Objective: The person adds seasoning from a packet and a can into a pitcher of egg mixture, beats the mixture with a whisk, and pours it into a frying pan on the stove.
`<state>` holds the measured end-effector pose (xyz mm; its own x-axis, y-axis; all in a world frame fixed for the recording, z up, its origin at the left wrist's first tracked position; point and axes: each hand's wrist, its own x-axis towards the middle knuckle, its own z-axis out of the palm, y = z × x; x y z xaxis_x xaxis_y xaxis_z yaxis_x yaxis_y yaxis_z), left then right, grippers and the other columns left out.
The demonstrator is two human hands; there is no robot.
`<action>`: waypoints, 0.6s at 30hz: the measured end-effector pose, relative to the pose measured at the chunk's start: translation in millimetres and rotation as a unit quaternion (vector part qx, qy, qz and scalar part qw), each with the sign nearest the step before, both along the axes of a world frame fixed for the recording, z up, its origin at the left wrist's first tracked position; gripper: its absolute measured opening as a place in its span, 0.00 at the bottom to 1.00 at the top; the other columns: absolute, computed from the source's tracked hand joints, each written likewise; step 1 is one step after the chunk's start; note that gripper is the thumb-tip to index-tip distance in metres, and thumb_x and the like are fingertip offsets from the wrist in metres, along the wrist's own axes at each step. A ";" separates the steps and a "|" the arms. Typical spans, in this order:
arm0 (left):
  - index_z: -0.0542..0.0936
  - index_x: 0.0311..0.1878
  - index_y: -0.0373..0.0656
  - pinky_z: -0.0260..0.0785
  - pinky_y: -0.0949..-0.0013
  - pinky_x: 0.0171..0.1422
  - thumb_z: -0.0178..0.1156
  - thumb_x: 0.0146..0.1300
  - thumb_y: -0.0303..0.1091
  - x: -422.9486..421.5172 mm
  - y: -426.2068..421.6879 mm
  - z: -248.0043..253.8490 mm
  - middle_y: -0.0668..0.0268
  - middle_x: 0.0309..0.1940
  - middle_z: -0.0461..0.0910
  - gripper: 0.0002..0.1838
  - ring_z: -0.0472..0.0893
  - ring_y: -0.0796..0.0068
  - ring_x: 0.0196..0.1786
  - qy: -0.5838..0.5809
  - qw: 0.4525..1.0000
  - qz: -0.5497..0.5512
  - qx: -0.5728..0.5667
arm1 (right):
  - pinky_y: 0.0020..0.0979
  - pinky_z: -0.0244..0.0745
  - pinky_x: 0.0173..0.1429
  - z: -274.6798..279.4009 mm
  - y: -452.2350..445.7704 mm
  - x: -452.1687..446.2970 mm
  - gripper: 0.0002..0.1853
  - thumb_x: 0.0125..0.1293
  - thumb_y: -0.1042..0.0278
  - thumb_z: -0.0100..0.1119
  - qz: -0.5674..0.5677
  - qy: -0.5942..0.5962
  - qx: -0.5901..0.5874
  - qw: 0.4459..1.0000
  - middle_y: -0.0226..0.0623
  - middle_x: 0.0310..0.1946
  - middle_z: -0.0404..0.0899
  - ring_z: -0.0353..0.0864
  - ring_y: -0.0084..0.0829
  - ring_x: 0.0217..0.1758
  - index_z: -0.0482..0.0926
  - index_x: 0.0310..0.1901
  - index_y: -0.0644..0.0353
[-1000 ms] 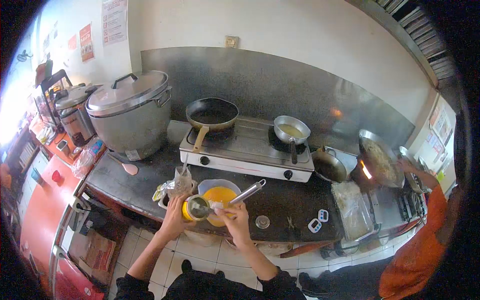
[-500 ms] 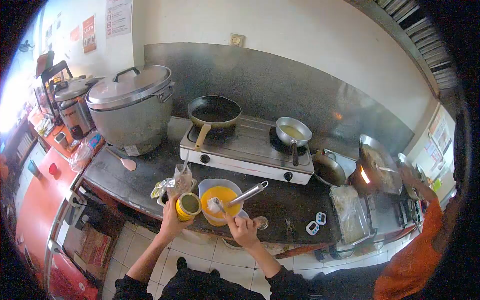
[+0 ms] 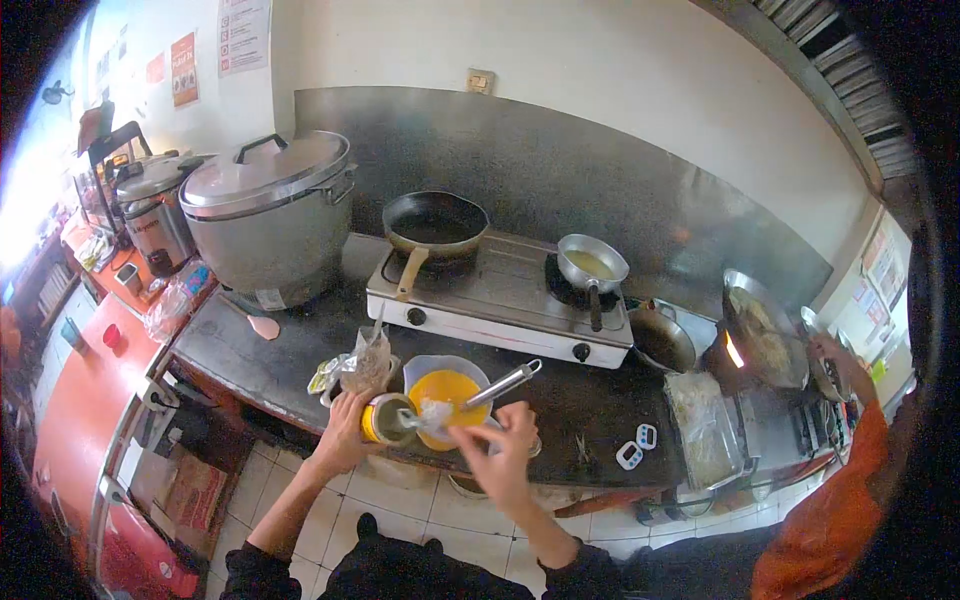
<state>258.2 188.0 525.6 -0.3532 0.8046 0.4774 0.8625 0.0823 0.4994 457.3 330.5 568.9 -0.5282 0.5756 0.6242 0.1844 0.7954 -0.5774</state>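
Note:
My left hand (image 3: 346, 436) is wrapped round a yellow tin (image 3: 383, 420), tilted with its open mouth to the right. Just right of it, my right hand (image 3: 503, 452) is closed on a spoon, mostly hidden by the fingers and blurred. White powder (image 3: 433, 413) shows at the spoon's end, between the tin's mouth and the bowl. Behind both hands stands a clear bowl (image 3: 420, 368) of yellow liquid (image 3: 448, 388). A whisk with a metal handle (image 3: 505, 384) leans in it. Left of the bowl is a plastic bag (image 3: 368, 362).
A two-burner stove (image 3: 490, 318) holds a black frying pan (image 3: 435, 221) and a small pot (image 3: 592, 262). At left stands a large lidded pot (image 3: 268, 225). Two timers (image 3: 629, 455) and scissors (image 3: 582, 448) lie at right. A co-worker's orange sleeve (image 3: 835, 510) is near a flaming wok (image 3: 765, 335).
The tin has tipped toward the bowl. My right hand has moved up and right, and the spoon's powdery end is now nearer the tin's mouth.

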 end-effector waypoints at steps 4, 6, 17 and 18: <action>0.67 0.57 0.42 0.57 0.57 0.64 0.69 0.38 0.32 11.4 6.0 34.8 0.60 0.54 0.70 0.38 0.68 0.59 0.59 0.109 0.985 -0.133 -0.001 | 0.43 0.57 0.46 -2.8 -33.5 -21.0 0.12 0.40 0.63 0.69 0.015 -0.126 0.278 0.952 0.34 0.35 0.65 0.64 0.35 0.41 0.82 0.29 0.58; 0.68 0.56 0.42 0.57 0.58 0.64 0.67 0.40 0.32 17.2 5.5 47.3 0.62 0.55 0.70 0.35 0.68 0.62 0.60 0.182 0.970 -0.163 -0.011 | 0.45 0.57 0.48 -11.7 -33.8 -28.5 0.13 0.38 0.66 0.67 0.049 -0.152 0.325 0.932 0.35 0.37 0.66 0.65 0.38 0.43 0.81 0.30 0.59; 0.66 0.58 0.43 0.56 0.56 0.65 0.70 0.36 0.37 15.9 9.5 43.5 0.61 0.55 0.69 0.41 0.66 0.58 0.59 0.128 0.985 -0.106 -0.047 | 0.42 0.53 0.61 -47.8 -23.7 -41.5 0.11 0.44 0.67 0.69 0.100 0.014 -0.065 0.993 0.47 0.49 0.61 0.59 0.45 0.57 0.82 0.27 0.65; 0.66 0.59 0.43 0.56 0.56 0.65 0.71 0.36 0.38 14.7 10.8 45.0 0.61 0.55 0.69 0.42 0.66 0.57 0.59 0.106 0.988 -0.103 -0.046 | 0.41 0.53 0.62 -52.8 -21.9 -41.4 0.12 0.46 0.66 0.70 0.097 0.042 -0.102 0.989 0.46 0.50 0.61 0.59 0.45 0.58 0.82 0.27 0.66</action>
